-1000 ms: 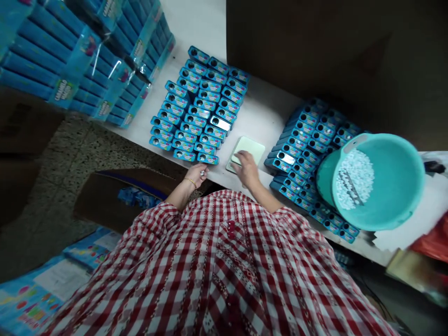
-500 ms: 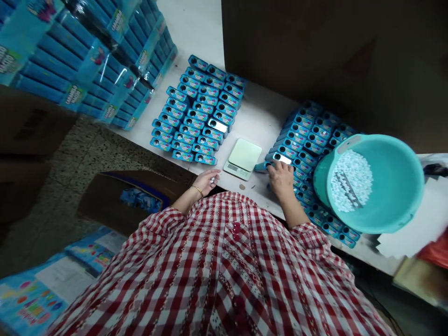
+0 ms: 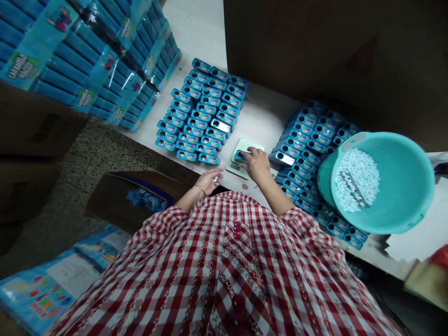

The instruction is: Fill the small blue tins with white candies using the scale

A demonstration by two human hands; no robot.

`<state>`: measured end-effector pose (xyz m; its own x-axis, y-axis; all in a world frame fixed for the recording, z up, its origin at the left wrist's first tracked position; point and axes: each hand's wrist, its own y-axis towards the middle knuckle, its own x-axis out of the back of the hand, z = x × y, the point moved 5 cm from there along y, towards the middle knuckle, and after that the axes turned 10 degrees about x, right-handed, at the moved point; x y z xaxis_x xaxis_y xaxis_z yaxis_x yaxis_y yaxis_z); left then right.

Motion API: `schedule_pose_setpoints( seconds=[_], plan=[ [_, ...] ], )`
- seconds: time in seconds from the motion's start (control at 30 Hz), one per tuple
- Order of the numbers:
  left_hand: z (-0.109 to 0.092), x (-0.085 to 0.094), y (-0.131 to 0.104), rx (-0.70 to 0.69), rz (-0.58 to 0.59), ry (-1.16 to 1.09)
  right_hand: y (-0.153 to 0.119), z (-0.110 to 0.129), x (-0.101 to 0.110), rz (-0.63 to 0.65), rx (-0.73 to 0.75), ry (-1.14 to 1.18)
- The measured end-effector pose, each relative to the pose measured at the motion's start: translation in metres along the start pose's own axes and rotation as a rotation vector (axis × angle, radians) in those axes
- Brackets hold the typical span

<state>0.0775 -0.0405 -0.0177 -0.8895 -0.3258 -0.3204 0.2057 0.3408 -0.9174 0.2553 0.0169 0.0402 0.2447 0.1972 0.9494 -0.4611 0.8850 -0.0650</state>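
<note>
My right hand [image 3: 258, 164] grips a small blue candy box [image 3: 240, 155] at the white kitchen scale [image 3: 250, 144]; whether the box rests on the plate I cannot tell. Palm up at the table's edge, my left hand [image 3: 209, 181] cups a few small white candies [image 3: 215, 178] near its fingertips. Left of the scale stand rows of upright blue boxes [image 3: 196, 122], each with a dark round hole in its top. To the right, a second group of such boxes [image 3: 304, 135] reaches as far as a turquoise tub [image 3: 402, 182], which holds white candies [image 3: 357, 172] and a dark flat strip.
Shrink-wrapped packs of blue boxes [image 3: 98, 60] are stacked at the upper left. A large dark brown panel [image 3: 332, 51] rises behind the table. An open carton [image 3: 112, 200] with blue packets stands below the table's left edge, beside printed blue cartons [image 3: 45, 284].
My right hand has moved left from the right-hand group to the scale, bringing one blue box with it. My left hand has stayed by the table edge with its candies.
</note>
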Motion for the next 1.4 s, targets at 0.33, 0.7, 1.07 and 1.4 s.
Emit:
schedule_pose_setpoints(
  seconds=[0.33,0.7,1.07,1.4],
  plan=[
    [-0.016,0.007,-0.002,-0.167,-0.018,0.102,-0.087,-0.059,-0.009,-0.281,-0.244,0.144],
    [-0.07,-0.054,-0.024,-0.962,-0.242,1.388,-0.1,-0.042,-0.027,-0.278,-0.235,0.2],
    [-0.075,-0.079,-0.013,-1.03,-0.236,1.515,-0.04,-0.029,-0.001,-0.196,-0.139,0.098],
    [-0.061,-0.044,-0.017,-0.782,-0.225,1.174,-0.007,-0.013,-0.011,0.046,-0.026,-0.013]
  ],
)
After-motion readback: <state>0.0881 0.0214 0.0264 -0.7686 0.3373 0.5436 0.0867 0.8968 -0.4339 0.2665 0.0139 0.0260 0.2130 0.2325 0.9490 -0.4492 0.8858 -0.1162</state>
